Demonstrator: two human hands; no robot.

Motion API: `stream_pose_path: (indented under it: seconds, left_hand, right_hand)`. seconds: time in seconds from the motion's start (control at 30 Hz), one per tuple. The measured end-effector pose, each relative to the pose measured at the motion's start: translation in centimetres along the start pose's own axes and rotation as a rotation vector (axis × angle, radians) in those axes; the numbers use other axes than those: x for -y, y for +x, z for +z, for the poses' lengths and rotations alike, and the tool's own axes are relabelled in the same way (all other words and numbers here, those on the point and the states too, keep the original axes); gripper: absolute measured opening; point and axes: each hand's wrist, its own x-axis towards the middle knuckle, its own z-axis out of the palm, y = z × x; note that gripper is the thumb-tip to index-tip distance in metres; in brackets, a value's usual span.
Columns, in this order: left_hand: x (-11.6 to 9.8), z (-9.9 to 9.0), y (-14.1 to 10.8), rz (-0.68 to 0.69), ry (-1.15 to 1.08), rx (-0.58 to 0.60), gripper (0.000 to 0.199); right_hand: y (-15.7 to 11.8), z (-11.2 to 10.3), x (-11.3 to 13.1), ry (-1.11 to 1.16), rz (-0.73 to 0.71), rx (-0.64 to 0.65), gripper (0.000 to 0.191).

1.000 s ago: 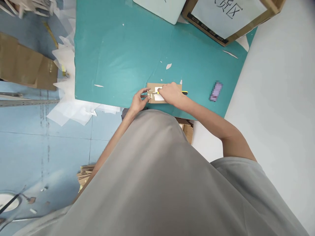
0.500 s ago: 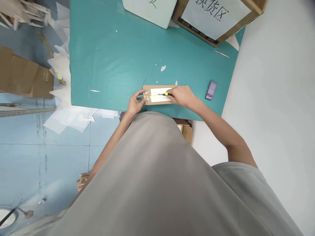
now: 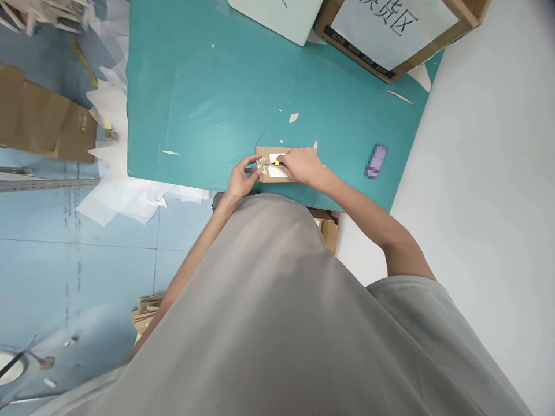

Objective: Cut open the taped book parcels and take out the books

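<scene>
A small cardboard box (image 3: pixel 266 152) with a white label (image 3: pixel 278 172) and clear tape at its left end lies near the table's front edge. My left hand (image 3: pixel 240 181) grips that left end, thumb on the near side and fingers on the far side. In my right hand (image 3: pixel 304 165) is a utility knife (image 3: pixel 278 163) with a black and yellow body, its tip pointing left along the middle seam over the label. The hand hides the right part of the box and most of the knife.
A purple phone-like object (image 3: pixel 376 161), blurred out, lies right on the green table (image 3: pixel 195 104). At the back stand a white bin (image 3: pixel 281 20) and a large labelled carton (image 3: pixel 385 34). Paper scraps (image 3: pixel 293 118) dot the tabletop. White sheets (image 3: pixel 110 196) and flattened cardboard (image 3: pixel 47 115) are at left.
My right hand has slid the knife left along the box, closer to my left hand. My left hand keeps its hold on the box end. The view has shifted slightly.
</scene>
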Motion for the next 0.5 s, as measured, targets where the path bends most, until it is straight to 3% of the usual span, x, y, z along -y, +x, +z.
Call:
stream_pose_path:
  seconds: [0.5]
  left_hand:
    - [0.4,-0.1,0.0,-0.011,-0.008,0.0,0.058]
  right_hand:
    - [1.2,0.5,0.6,-0.086,-0.087,0.003,0.037]
